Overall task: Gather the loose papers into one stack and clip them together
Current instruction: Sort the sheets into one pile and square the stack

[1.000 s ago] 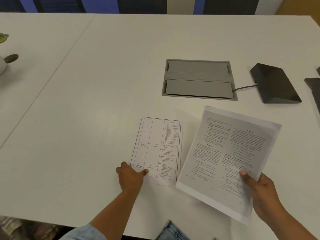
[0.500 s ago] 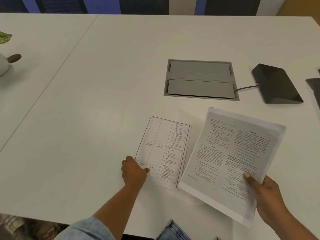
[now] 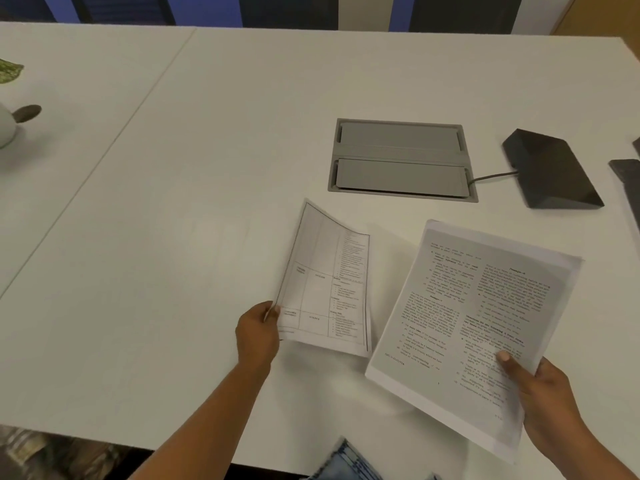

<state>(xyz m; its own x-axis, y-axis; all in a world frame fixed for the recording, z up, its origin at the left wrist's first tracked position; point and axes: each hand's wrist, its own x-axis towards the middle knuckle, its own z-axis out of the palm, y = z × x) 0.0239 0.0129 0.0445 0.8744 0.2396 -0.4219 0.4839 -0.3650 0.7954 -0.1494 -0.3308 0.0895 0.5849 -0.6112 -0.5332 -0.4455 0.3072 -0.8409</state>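
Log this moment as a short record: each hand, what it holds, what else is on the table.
left hand: grip on the lower left edge of the table sheet, which is curled and lifted
right hand: holds the stack at its lower right corner, thumb on top
papers: two separate groups, not yet merged
clip: none seen
table: white; grey hatch, black wedge with a cable

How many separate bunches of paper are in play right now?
2. The table-grid sheet is pinched in the left hand; the text-page stack is in the right hand. Sheets per bunch unclear.
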